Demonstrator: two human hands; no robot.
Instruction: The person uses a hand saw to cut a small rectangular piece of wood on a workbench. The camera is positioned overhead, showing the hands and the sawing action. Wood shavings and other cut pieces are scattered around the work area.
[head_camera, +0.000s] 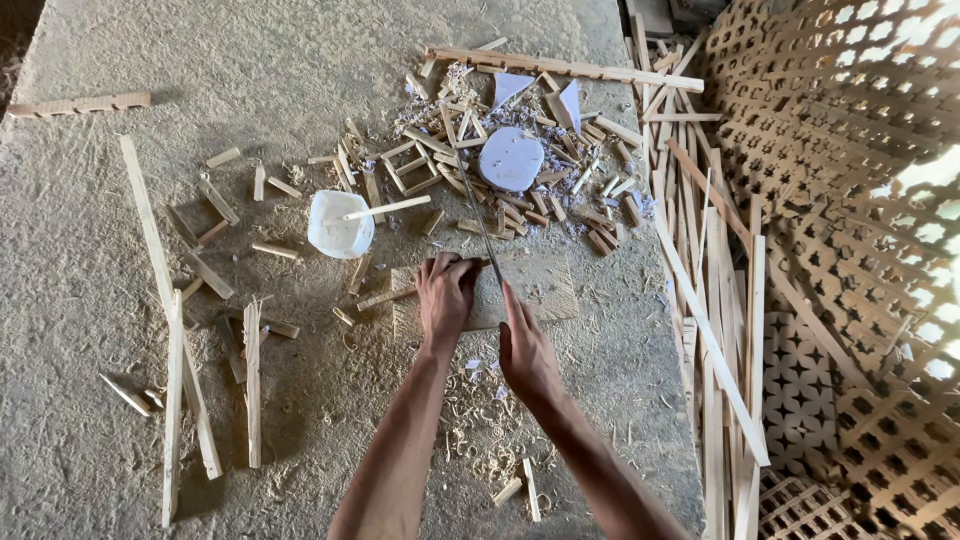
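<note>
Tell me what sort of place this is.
Probably a floor-level woodcraft workshop. Cut pale wooden strips lie over the rough dusty floor, curled wood shavings sit near the hands, and openwork wooden lattice panels are stacked on the right.

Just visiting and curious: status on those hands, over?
Left hand gripping a thin wooden strip on the wooden board. Right hand flat, steadying a long thin blade. Offcuts and white cup close by.
</note>
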